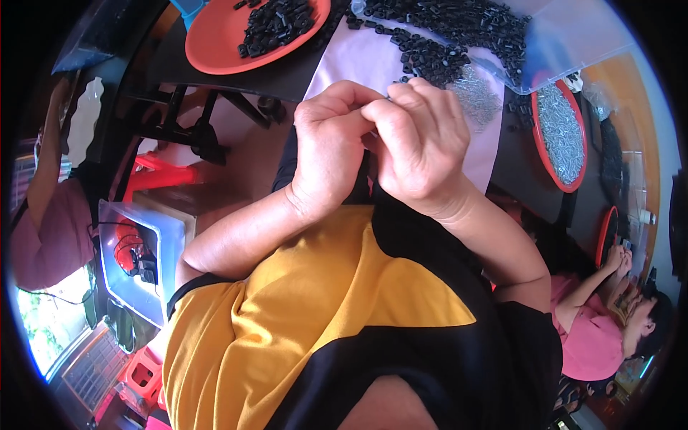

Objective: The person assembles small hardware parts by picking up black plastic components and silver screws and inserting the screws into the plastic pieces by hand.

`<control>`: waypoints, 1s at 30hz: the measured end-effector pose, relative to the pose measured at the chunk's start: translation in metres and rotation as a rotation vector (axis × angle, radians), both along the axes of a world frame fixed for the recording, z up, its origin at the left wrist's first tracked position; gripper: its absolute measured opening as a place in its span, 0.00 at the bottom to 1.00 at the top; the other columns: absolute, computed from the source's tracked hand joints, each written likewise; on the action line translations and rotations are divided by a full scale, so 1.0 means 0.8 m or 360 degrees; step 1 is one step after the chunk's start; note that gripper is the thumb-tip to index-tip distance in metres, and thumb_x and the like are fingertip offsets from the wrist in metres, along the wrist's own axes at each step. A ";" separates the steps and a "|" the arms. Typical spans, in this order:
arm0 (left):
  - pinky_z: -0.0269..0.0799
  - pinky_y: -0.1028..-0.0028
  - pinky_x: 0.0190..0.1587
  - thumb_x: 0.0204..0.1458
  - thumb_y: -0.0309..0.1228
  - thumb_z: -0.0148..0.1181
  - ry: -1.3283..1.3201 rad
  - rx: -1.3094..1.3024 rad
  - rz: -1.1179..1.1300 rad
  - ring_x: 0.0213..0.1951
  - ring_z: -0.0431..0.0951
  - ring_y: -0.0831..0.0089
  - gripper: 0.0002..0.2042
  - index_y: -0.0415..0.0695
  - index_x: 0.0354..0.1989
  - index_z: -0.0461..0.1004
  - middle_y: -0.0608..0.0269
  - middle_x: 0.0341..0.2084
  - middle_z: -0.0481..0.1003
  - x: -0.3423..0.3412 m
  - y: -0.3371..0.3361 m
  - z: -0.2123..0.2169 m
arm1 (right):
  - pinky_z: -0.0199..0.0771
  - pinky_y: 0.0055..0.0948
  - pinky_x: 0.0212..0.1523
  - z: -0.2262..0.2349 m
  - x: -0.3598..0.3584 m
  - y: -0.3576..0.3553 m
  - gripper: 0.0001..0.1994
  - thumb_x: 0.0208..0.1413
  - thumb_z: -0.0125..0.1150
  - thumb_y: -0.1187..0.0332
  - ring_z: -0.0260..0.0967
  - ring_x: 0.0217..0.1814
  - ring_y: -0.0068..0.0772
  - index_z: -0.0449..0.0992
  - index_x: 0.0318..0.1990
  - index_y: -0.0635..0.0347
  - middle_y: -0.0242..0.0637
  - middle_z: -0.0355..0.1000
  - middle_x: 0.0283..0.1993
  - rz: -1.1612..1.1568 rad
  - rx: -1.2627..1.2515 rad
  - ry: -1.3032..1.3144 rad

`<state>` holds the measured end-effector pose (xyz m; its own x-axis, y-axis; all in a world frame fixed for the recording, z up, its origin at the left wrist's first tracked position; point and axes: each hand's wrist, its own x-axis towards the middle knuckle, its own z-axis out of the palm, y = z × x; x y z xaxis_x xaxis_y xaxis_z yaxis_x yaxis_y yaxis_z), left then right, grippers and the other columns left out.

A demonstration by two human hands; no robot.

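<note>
My left hand (331, 143) and my right hand (421, 140) meet in front of my chest, fingertips pinched together. Whatever lies between the fingers is hidden by them; a small dark bit shows at the right fingertips, too small to name. Just beyond the hands, a heap of small black plastic parts (430, 54) spreads over a pale cloth (358, 64). Beside that heap is a little pile of thin silvery metal pins (474, 97), nearest to my right hand.
An orange plate (215, 57) of black parts stands at the far left. To the right are a clear plastic bin (573, 36) and a red-rimmed tray (585, 154) filled with metal pins. A co-worker in pink (591, 337) sits at right; another person's sleeve (57, 244) shows at left.
</note>
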<state>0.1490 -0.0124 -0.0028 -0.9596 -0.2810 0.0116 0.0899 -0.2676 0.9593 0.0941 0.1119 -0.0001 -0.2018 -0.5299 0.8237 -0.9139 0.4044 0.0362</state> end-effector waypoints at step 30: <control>0.78 0.77 0.31 0.56 0.23 0.62 0.0111 -0.0726 0.0455 0.27 0.80 0.72 0.06 0.32 0.38 0.79 0.56 0.28 0.81 -0.066 -0.103 0.055 | 0.69 0.38 0.35 -0.003 -0.048 0.105 0.08 0.42 0.63 0.76 0.72 0.34 0.40 0.75 0.32 0.53 0.32 0.72 0.32 -0.0469 -0.0141 -0.0262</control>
